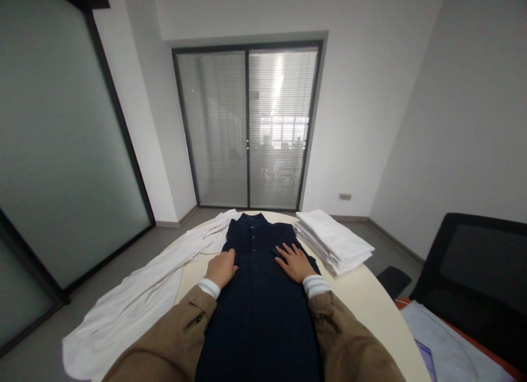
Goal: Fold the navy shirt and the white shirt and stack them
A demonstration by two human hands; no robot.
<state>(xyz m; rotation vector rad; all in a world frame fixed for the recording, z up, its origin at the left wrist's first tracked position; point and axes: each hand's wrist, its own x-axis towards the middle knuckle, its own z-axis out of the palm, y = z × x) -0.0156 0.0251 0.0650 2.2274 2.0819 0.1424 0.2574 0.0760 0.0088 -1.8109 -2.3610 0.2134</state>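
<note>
A dark navy shirt (pixel 263 310) with a collar and a short row of buttons lies front up along the table, its collar at the far end. At the shirt's left edge, my left hand (pixel 222 268) is closed, its curled fingers gripping the cloth. Across from it, my right hand (pixel 295 263) lies flat on the right side of the shirt, fingers spread and holding nothing. Both sleeves of the shirt are mostly out of sight.
A pale round table (pixel 366 310) bears everything. Loose white cloth (pixel 135 294) spreads over its left side and hangs past the edge. Folded white cloths (pixel 333 239) are stacked at the far right. A black mesh chair (pixel 473 277) stands right, with light grey cloth (pixel 444 338) on its seat.
</note>
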